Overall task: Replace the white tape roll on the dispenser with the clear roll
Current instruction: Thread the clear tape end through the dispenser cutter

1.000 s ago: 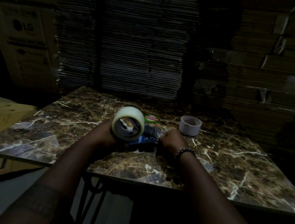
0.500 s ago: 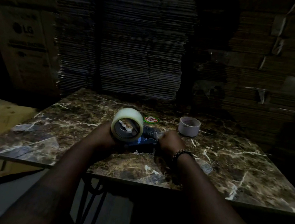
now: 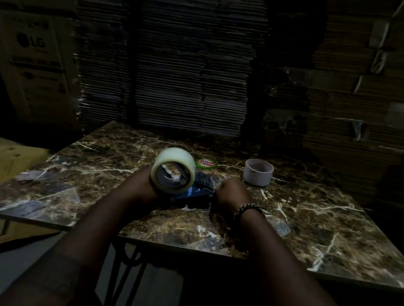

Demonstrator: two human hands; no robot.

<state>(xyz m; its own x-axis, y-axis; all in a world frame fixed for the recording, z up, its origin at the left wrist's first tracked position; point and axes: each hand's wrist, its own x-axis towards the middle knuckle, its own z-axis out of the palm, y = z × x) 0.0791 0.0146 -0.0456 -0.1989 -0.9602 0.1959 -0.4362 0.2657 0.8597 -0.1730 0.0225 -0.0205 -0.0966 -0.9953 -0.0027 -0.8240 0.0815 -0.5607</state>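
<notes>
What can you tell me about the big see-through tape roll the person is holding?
The clear tape roll is a fat, pale, cloudy ring of wound plastic tape. It stands on edge with its round opening towards the camera, and a dark hub with pale marks shows inside. It sits at the left end of the dark dispenser, just above the marble table. The left hand is against its lower left side.

your work sits on a dark marble-patterned table (image 3: 315,217) with pale veins, set on a thin black metal frame (image 3: 128,271). directly on it — a white tape roll (image 3: 258,172) standing on its flat side toward the far right, and a small round sticker (image 3: 206,163) just left of it.
</notes>
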